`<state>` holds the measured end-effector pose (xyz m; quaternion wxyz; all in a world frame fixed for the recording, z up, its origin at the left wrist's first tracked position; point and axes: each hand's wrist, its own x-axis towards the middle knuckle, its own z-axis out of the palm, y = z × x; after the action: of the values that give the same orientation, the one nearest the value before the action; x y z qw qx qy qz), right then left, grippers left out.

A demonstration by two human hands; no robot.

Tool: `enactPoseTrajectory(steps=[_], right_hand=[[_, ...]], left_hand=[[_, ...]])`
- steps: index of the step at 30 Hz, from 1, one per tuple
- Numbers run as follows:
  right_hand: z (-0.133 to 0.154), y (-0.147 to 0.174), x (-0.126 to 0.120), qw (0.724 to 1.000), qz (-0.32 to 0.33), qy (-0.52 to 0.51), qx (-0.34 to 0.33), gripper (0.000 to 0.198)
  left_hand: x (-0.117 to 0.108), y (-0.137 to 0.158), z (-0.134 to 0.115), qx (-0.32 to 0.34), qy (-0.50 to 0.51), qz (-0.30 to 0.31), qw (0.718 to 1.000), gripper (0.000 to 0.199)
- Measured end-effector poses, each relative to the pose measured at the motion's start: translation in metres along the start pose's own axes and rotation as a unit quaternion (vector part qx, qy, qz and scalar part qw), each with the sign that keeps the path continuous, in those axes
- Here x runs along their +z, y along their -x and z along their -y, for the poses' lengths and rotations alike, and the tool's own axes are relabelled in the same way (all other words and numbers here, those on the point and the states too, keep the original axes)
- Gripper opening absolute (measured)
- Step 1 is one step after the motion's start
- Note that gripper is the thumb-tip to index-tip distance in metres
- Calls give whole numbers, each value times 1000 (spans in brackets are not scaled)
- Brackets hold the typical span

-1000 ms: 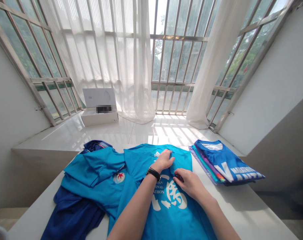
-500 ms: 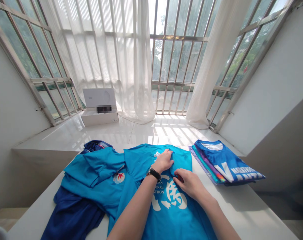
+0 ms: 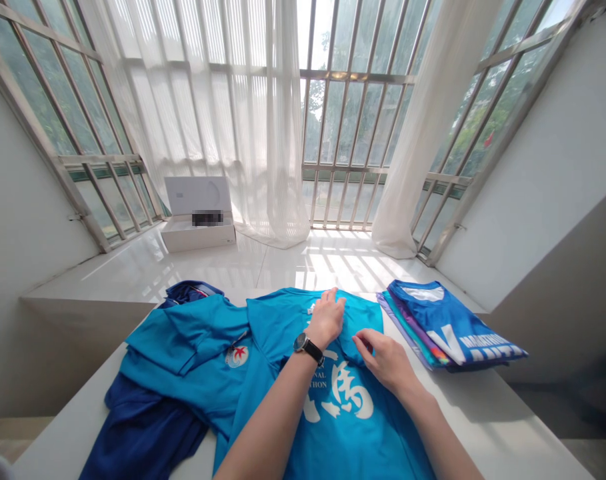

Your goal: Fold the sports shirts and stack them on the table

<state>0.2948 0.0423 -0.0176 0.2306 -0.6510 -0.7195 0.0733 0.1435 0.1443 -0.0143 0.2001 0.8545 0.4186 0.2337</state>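
A turquoise T-shirt with white printed characters lies spread on the white table in front of me, one sleeve folded in over its chest. My left hand, a black-strapped watch on its wrist, rests on the upper chest with fingers stretched toward the collar. Beside the folded-in sleeve, my right hand hovers low over the shirt. Its fingers are bent and a little apart, with nothing visible between them.
More turquoise fabric and dark blue clothing lie loosely heaped at left. At right sits a stack of folded shirts, a blue one on top. An opened white box stands on the window ledge, behind the table.
My right hand has come slightly up and to the right, off the sleeve edge it was touching. The left hand's fingers have stretched out farther toward the collar.
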Motion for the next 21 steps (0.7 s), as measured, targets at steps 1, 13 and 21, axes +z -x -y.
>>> enactPoseTrajectory(steps=[1,13,21], right_hand=[[-6,-2,2,1000,-25,3,10,34],[-60,-11,52,990,-10,130,45,53],[-37,-11,37,978,95,162,93,63]], left_hand=[[0,0,-3,10,3,5,1000,43],[31,8,-2,12,-1,99,995,59],[28,10,5,9,-31,133,991,64]])
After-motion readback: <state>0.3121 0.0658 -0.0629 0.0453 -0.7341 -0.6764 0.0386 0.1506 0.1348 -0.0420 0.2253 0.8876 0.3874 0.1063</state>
